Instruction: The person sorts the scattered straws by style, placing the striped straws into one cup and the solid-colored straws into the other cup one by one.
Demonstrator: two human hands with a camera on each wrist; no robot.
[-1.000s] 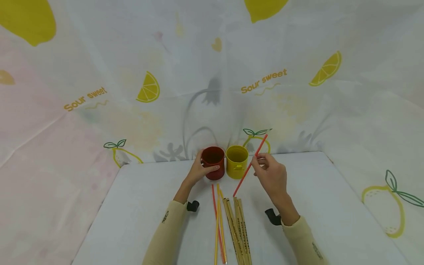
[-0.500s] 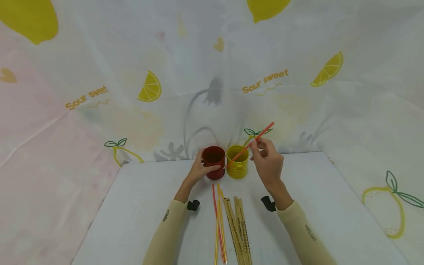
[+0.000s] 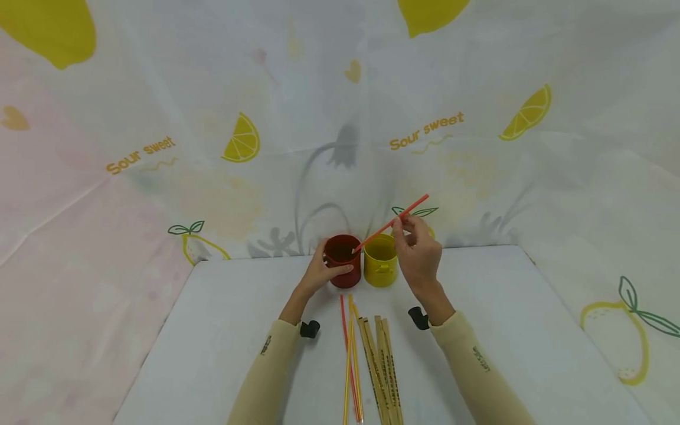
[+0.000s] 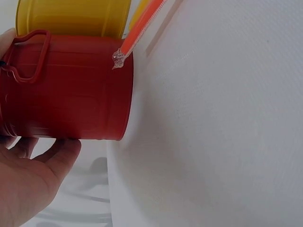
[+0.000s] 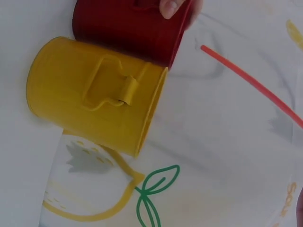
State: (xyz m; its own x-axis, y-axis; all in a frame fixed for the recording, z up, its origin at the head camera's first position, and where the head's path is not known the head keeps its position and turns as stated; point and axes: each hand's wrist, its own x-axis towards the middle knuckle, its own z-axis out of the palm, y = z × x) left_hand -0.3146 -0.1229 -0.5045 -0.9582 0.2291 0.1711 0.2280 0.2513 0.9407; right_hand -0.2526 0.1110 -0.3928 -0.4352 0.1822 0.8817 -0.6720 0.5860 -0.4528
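My left hand (image 3: 319, 274) grips a red cup (image 3: 347, 281), thumb across its front and fingers at its far side. Against its right side stands a yellow cup (image 3: 379, 277) with a small wire handle. Above the cups, my right hand (image 3: 419, 254) pinches an orange-red straw (image 3: 378, 231) in a clear wrapper. The straw slants, its lower end over the red cup's mouth. In the right wrist view that straw (image 5: 251, 80) shows apart from both cups, and only a sliver of the right hand is visible. The left wrist view shows the red cup's wire handle (image 4: 40, 56).
In front of the cups lie a red straw (image 3: 343, 313) and yellow straws (image 3: 347, 366), with several brown paper-wrapped sticks (image 3: 383, 360) beside them. They rest on a white table (image 3: 212, 330). A lemon-printed cloth (image 3: 308, 88) hangs right behind the cups.
My right hand has moved left and up with the straw, tilting it over the yellow cup until its lower end reached the red cup's mouth. The left hand stays on the red cup.
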